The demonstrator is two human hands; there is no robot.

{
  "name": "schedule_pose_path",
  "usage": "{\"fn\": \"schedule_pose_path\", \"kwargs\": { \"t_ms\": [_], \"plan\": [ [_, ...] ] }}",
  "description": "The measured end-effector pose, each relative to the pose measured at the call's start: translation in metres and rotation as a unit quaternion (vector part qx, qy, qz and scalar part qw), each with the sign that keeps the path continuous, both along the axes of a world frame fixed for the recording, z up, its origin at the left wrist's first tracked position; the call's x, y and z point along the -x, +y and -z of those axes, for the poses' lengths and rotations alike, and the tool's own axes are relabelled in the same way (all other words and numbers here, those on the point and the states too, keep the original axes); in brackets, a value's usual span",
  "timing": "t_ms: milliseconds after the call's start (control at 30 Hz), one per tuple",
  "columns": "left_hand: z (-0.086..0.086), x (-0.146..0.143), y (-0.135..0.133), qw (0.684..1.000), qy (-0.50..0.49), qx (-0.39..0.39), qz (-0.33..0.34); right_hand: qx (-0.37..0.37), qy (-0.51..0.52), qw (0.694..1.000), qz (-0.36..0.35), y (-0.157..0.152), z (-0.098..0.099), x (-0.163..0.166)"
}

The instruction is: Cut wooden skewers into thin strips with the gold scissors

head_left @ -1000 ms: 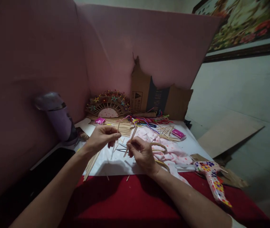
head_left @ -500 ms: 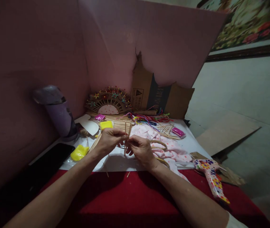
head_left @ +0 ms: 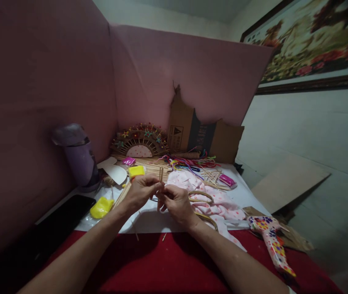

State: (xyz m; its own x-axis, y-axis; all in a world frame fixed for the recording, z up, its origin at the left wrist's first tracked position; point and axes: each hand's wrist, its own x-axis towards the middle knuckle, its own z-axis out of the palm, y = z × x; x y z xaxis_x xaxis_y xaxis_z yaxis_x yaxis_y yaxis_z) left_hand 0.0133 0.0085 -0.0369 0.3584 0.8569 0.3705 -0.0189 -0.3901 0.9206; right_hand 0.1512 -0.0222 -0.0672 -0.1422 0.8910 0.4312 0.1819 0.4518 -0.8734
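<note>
Thin wooden sticks (head_left: 161, 174) stand upright between my hands above the white table sheet. My left hand (head_left: 143, 190) is closed, its thumb and fingertips pinching the sticks. Close against it, my right hand (head_left: 176, 203) is also closed round their lower part; the fingers hide much of the grip. Just right of my right hand lie scissors with gold handles (head_left: 201, 197) on pink dotted cloth (head_left: 223, 204). A bundle of similar sticks (head_left: 121, 198) lies behind my left wrist.
A flower-patterned glue gun (head_left: 270, 237) lies at the right front. Yellow clay packets (head_left: 102, 207), a black phone-like slab (head_left: 66, 210) and a purple flask (head_left: 80, 159) are at left. Behind stand a decorated half-round fan (head_left: 139, 141) and torn cardboard (head_left: 181, 126).
The view has tilted upward, so everything sits lower. The sticks, angled apart before, are now nearly side by side, and my hands have come closer together.
</note>
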Motion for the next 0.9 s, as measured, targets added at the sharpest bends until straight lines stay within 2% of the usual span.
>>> {"fn": "schedule_pose_path", "kwargs": {
  "t_ms": [100, 200, 333, 533, 733, 900],
  "plan": [
    [-0.003, -0.001, -0.002, 0.999, -0.036, 0.009, -0.022, 0.004, -0.002, 1.0, -0.004, 0.002, 0.004, 0.001],
    [-0.005, 0.0, -0.002, 0.999, -0.045, 0.018, -0.003, 0.016, 0.007, 1.0, -0.023, 0.005, 0.006, 0.001],
    [-0.005, 0.002, -0.001, 0.999, -0.04, 0.027, 0.026, 0.027, 0.01, 0.999, -0.046, 0.005, 0.002, 0.0],
    [-0.003, 0.002, 0.001, 1.0, 0.004, 0.008, 0.0, 0.015, 0.012, 1.0, -0.023, 0.006, 0.007, 0.0],
    [-0.021, 0.009, 0.002, 0.997, -0.044, 0.015, -0.068, 0.007, 0.068, 0.998, 0.013, 0.001, 0.005, 0.002],
    [-0.028, 0.002, -0.006, 0.998, -0.034, 0.018, -0.044, -0.015, 0.019, 1.0, -0.004, -0.005, -0.002, 0.003]
  ]
}}
